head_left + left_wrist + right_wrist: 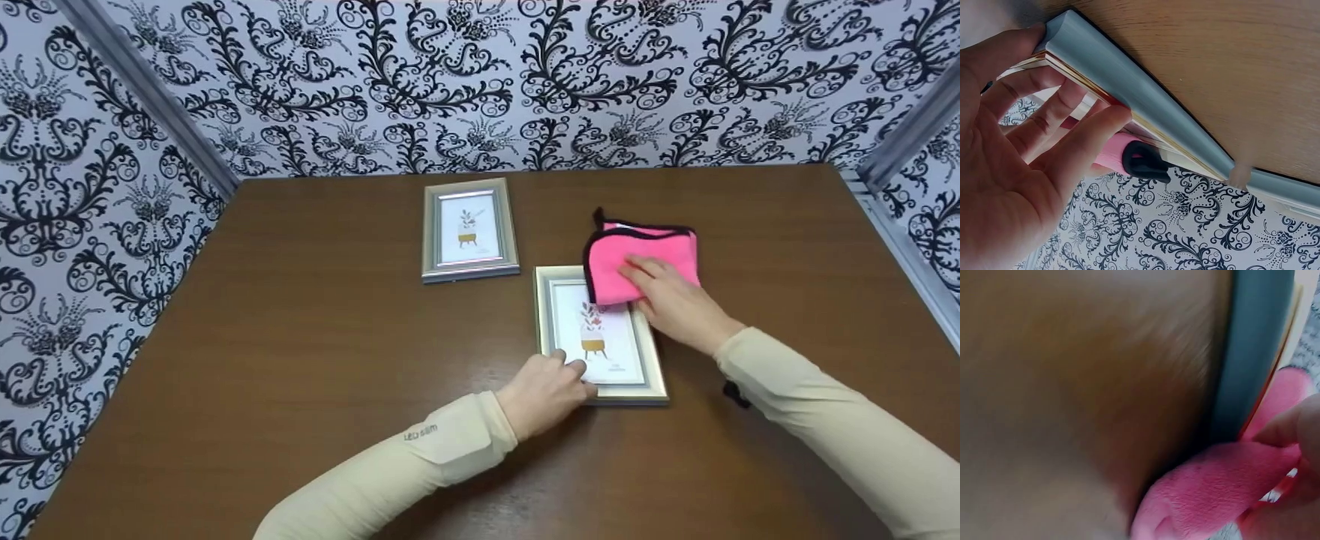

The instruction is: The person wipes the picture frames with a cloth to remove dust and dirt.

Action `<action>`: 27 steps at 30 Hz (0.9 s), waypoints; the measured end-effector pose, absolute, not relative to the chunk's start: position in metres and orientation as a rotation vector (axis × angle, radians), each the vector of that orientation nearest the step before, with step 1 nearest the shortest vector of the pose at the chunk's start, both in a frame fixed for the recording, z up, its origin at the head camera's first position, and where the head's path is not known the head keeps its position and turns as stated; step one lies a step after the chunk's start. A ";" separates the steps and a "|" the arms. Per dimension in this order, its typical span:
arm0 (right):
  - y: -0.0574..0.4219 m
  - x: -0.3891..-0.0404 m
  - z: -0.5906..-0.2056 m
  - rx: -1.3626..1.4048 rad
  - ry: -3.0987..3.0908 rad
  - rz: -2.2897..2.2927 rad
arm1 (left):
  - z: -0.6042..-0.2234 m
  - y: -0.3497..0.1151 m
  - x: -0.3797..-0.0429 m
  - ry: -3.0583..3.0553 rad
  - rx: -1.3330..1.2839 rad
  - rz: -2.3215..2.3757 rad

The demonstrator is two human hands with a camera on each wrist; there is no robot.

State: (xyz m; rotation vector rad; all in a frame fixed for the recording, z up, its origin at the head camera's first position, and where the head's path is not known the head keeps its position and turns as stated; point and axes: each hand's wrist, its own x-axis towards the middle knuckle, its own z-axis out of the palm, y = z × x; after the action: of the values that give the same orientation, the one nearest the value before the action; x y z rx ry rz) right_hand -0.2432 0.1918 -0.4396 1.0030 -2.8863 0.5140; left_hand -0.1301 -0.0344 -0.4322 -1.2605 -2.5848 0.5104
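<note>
A cream picture frame [652,360] with a plant-in-pot print lies flat on the brown table. My left hand [546,394] holds its near left corner; the left wrist view shows the thumb and fingers [1112,121] around the frame's edge. My right hand [679,304] holds a folded pink cloth [611,262] with black trim over the frame's far right corner, covering that part. In the right wrist view the thumb lies against the cloth [1213,489], which hangs over the frame's side [1252,354].
A second, similar picture frame [431,232] lies farther back, left of the first. Patterned black-and-white walls [465,90] enclose the table [315,322] at the back and sides. A small black object [735,394] shows beneath the right sleeve's cuff.
</note>
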 end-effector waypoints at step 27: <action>0.243 -0.185 -0.424 1.838 -2.429 0.680 | -0.435 -0.033 -0.131 -2.576 -1.238 0.559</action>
State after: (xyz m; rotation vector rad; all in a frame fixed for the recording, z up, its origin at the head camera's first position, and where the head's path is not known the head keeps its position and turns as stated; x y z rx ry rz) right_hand -0.1852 0.2431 -0.4238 1.8377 -2.4289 0.6800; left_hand -0.1305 -0.0333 -0.4345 -1.2382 -2.5757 0.5591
